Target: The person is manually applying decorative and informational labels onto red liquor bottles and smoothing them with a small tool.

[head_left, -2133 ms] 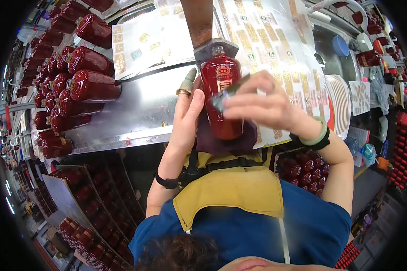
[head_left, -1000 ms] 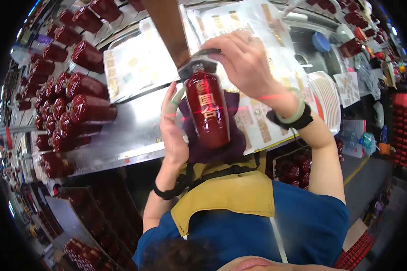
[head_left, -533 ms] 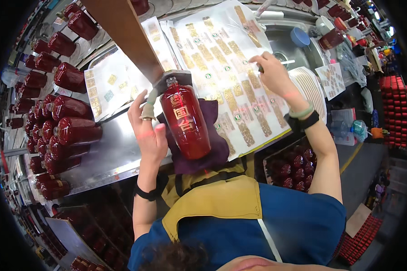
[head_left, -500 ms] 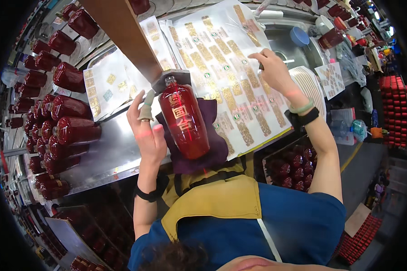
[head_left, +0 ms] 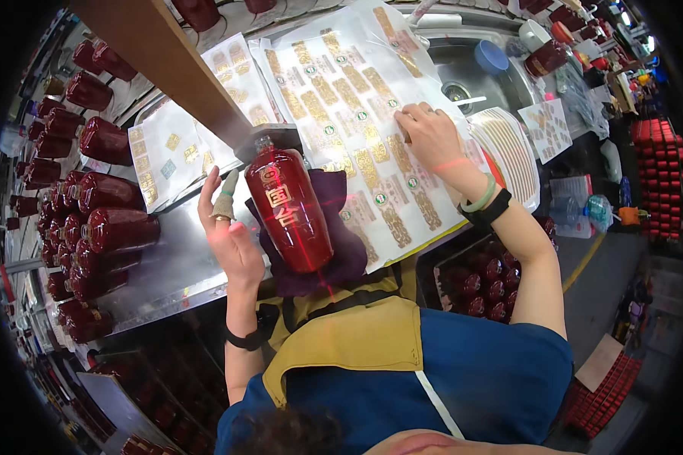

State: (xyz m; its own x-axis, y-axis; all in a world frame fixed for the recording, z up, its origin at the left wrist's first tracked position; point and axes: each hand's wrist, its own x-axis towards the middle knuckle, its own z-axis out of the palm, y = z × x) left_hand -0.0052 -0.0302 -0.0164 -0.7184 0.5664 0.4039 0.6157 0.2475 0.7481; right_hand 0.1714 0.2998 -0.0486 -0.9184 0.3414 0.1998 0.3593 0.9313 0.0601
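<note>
A glossy dark-red bottle (head_left: 300, 216) with gold characters lies on a dark purple cloth (head_left: 349, 197), its neck against a dark block (head_left: 273, 139) at the foot of a brown post. Close by its left side is my left hand (head_left: 235, 243), fingers apart, holding nothing; a pale finger cover (head_left: 224, 205) sits on one finger. On the right, my right hand (head_left: 432, 140) is over a white sheet (head_left: 334, 114) of gold decals with small green emblems. Its fingers are bent together at the sheet, and anything pinched between them is hidden. Thin red light lines cross the bottle.
Many red bottles (head_left: 114, 189) crowd the left side. The brown post (head_left: 167, 61) slants across the upper left beside smaller decal sheets (head_left: 171, 152). Upper right, a sink (head_left: 459, 72) holds a blue bowl (head_left: 492, 57). A crate of bottles (head_left: 478, 284) stands below the bench edge.
My right hand has come toward me and left along the decal sheet, its pointing finger now bent in with the others. My left hand stays beside the bottle. The whole view has shifted slightly.
</note>
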